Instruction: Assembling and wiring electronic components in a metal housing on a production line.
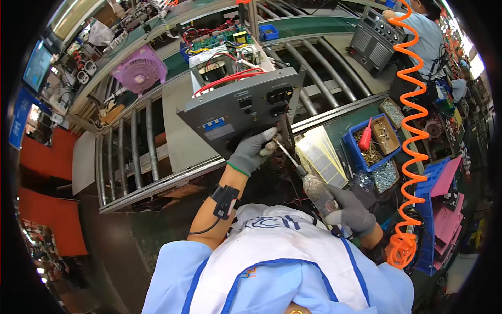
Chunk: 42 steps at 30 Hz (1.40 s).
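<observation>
My left hand (252, 152), in a grey glove with a green cuff, is at the lower edge of a dark grey metal panel (230, 118). Its thumb and fingers pinch together there, and whatever is between them is too small to make out. Wrapped round the body of a powered screwdriver (315, 189) is my gloved right hand (351, 210). The screwdriver's long bit slants up to the left, its tip beside my left fingertips. The panel belongs to an open unit with red wires (230, 76) and a green circuit board (222, 39) behind it.
Steel rollers (327, 73) run along the conveyor. To the right stand a blue bin (361, 133) of small hardware holding a red bottle (365, 137), yellow sheets (321, 154), and a hanging orange coiled hose (413, 118). A pink fan (139, 73) is left; a co-worker (426, 39) stands far right.
</observation>
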Each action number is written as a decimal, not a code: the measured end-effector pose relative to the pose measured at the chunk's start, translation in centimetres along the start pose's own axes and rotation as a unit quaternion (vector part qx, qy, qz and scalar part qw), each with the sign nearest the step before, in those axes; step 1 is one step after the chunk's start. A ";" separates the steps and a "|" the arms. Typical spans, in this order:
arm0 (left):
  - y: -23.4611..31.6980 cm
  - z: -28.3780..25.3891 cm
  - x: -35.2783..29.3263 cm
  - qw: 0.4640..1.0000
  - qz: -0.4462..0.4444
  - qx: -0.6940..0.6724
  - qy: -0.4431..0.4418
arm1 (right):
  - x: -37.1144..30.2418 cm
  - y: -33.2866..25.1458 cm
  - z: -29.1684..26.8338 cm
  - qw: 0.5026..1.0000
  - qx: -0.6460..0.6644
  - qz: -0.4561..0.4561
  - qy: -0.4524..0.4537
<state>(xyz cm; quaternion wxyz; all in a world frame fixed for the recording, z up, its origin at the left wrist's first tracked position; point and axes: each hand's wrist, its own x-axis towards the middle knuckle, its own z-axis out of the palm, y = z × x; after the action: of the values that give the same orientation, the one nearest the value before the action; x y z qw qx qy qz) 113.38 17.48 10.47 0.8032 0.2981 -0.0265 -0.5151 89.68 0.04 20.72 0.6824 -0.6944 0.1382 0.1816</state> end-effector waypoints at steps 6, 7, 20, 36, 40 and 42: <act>0.2 0.9 0.2 0.999 0.004 0.040 0.031 | -0.3 -0.2 -0.3 1.000 0.001 -0.005 -0.010; 0.2 1.1 0.3 0.998 0.001 0.050 0.039 | -0.3 -0.3 -0.3 1.000 0.003 -0.004 -0.008; -1.3 5.1 0.0 0.899 0.208 0.333 0.194 | -0.3 -1.4 0.1 0.997 -0.075 -0.029 0.021; -1.7 6.4 3.0 0.770 0.420 0.428 0.219 | -1.5 -1.3 -1.2 0.988 0.097 -0.104 0.056; -0.8 6.5 4.0 0.764 0.413 0.432 0.245 | -0.9 -1.5 -1.5 0.983 0.089 -0.133 0.093; -0.5 6.7 3.9 0.753 0.421 0.443 0.245 | -0.4 -1.4 -1.4 0.985 0.049 -0.145 0.084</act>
<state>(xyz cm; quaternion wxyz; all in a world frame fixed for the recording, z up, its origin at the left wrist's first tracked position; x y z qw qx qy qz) 112.44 11.06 14.70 0.6958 0.6952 -0.1773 0.0348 89.99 -1.37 22.16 0.7208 -0.6855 0.1013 0.0147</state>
